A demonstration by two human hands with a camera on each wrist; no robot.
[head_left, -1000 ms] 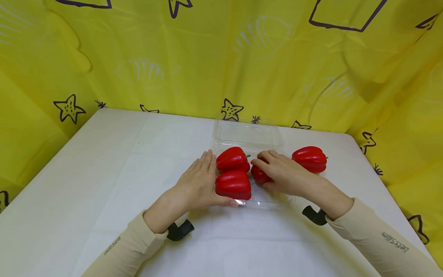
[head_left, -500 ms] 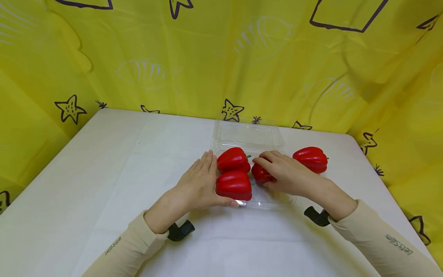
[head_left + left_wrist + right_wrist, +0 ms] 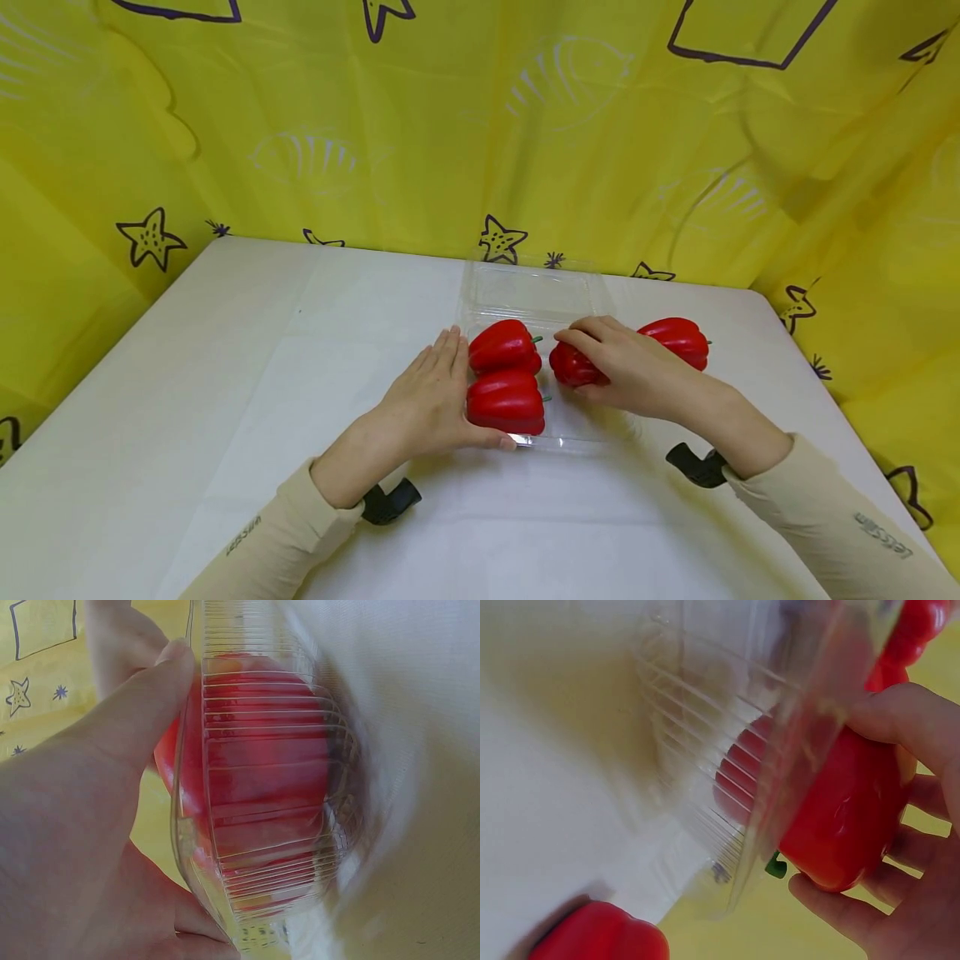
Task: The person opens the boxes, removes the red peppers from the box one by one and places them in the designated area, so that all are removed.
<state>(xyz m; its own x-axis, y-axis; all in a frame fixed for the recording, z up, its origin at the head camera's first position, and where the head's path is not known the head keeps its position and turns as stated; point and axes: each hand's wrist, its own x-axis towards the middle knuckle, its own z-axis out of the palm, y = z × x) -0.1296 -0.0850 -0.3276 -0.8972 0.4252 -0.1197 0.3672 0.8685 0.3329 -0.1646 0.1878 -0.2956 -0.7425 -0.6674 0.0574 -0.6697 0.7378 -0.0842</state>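
Red pepper [image 3: 572, 367] gripped in our right hand [image 3: 633, 367], we rest our outstretched left hand [image 3: 429, 402] against the clear box [image 3: 566, 442] holding two more peppers [image 3: 506, 404]

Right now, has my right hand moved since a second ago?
Yes. In the head view, your right hand has shifted slightly right, along with the red pepper it holds, judged against the middle starfish on the yellow curtain.

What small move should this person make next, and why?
Probably lower the held pepper with the right grip into the clear box. Two peppers lie in its left part, leaving space on the right; the left grip rests along its left edge. The right wrist view shows the held pepper partly above the box's edge.
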